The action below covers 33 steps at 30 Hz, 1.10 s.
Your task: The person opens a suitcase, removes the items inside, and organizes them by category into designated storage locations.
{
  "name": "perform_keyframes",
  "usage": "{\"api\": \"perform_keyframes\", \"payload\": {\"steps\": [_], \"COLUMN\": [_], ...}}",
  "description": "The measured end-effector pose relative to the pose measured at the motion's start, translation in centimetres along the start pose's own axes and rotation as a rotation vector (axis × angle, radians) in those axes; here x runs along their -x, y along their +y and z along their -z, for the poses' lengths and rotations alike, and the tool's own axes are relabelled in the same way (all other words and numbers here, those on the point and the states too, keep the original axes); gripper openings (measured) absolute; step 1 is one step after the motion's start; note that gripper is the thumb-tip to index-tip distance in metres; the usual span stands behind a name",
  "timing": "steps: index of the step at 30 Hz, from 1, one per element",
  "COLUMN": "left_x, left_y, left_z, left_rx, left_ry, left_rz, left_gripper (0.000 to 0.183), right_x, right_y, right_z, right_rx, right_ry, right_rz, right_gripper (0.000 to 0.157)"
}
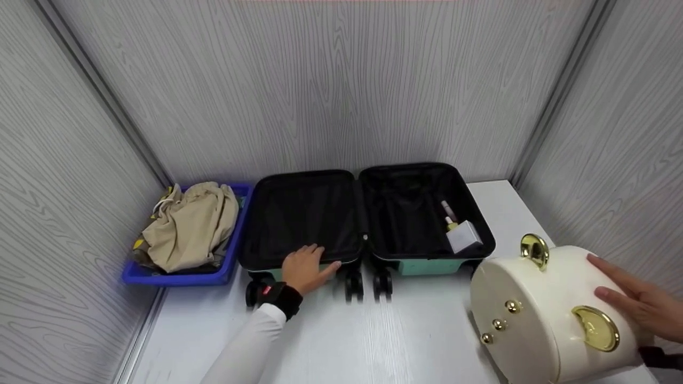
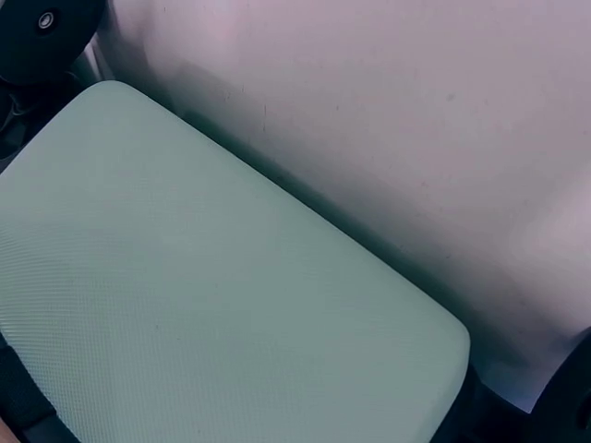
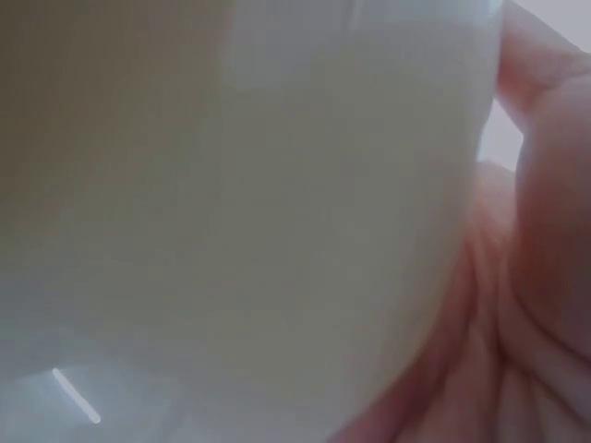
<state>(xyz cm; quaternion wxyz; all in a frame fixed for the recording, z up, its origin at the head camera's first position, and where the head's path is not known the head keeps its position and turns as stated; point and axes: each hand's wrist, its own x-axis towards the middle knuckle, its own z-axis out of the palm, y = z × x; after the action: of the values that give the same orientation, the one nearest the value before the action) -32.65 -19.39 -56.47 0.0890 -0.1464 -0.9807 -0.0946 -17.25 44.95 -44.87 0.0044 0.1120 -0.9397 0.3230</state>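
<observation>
A suitcase [image 1: 307, 218] lies spread open, black inside, with a mint-green shell [image 2: 231, 277]. My left hand [image 1: 307, 271] rests on the near rim of its left half, fingers extended. In the right half lie a pale box [image 1: 463, 236], a small bottle with yellow [image 1: 451, 224] and a slim pinkish tube [image 1: 448, 210]. At the right stands a cream rounded case [image 1: 512, 341] with gold knobs and gold handles. My right hand [image 1: 643, 304] lies against its right end, fingers extended over the top. In the right wrist view, the palm touches the cream surface [image 3: 231, 231].
A blue basket [image 1: 200, 279] with beige cloth [image 1: 189, 226] and other items in it stands left of the suitcase. Suitcase wheels [image 1: 354, 286] point toward me. Grey wood-grain panels [image 1: 320, 85] enclose the white table [image 1: 373, 341] at the back and both sides.
</observation>
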Motion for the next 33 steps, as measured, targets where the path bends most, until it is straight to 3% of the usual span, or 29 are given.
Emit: {"api": "perform_keyframes", "payload": {"steps": [3, 6, 17, 20, 23, 25, 27, 30, 33], "left_x": [0.1, 0.1, 0.0, 0.1, 0.2, 0.4, 0.6, 0.9, 1.1], "left_y": [0.0, 0.0, 0.3, 0.7, 2.2, 3.9, 6.1, 9.5, 12.6], "left_z": [-0.1, -0.1, 0.3, 0.7, 1.3, 1.8, 2.5, 3.9, 5.2], "left_rx": [-0.010, -0.013, 0.017, 0.052, 0.100, 0.138, 0.192, 0.309, 0.393], "left_ry": [0.002, 0.005, -0.025, 0.002, 0.121, 0.198, 0.222, 0.123, 0.000], "left_rz": [-0.001, -0.006, 0.014, -0.010, -0.117, -0.237, -0.365, -0.509, -0.575], "left_gripper": [0.075, 0.074, 0.076, 0.072, 0.057, 0.042, 0.030, 0.027, 0.033], "right_x": [-0.5, -0.9, -3.1, -3.8, -4.3, -4.4, -4.6, -5.1, -5.9], "right_y": [-1.6, -3.2, -8.4, -9.6, -10.5, -10.8, -11.1, -11.3, -11.3], "right_z": [-0.8, -1.7, -5.1, -5.8, -6.3, -6.5, -6.5, -6.3, -5.3], "right_rx": [0.012, 0.031, 0.084, 0.087, 0.086, 0.086, 0.085, 0.087, 0.048], "right_ry": [0.023, 0.022, 0.019, 0.024, 0.027, 0.023, 0.015, -0.011, -0.050], "right_rz": [0.099, 0.146, 0.148, 0.142, 0.132, 0.130, 0.135, 0.153, 0.170], "right_gripper": [0.070, 0.069, 0.066, 0.065, 0.064, 0.064, 0.064, 0.064, 0.064]}}
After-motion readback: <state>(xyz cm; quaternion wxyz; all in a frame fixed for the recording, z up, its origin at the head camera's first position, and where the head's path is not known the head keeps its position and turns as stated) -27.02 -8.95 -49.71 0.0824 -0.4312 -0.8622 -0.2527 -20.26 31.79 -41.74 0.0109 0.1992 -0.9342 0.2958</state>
